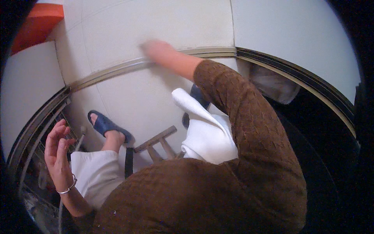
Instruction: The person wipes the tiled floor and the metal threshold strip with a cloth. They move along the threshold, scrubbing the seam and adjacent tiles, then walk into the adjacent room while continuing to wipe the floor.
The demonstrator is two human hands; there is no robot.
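My right hand [157, 51], smeared by motion, reaches forward above a metal floor track [128, 64] between pale floor areas. Its fingers are too blurred to show whether they hold anything. Off to the left, my left hand [58, 150] is raised with its fingers loosely bent and apart, nothing visible in it. A metal bracelet circles that wrist. Just beside its fingers a thin pale rod or hose [80, 139] runs past. Over my right leg lies a bright white folded cloth [208, 136], one rolled end sticking out forward.
A dark blue slipper [106, 125] is on my left foot. Between my legs shows part of a wooden stool-like frame [157, 142]. A translucent plastic bag [274, 84] sits by the dark track at the right. Something orange-red [39, 25] stands at the far left.
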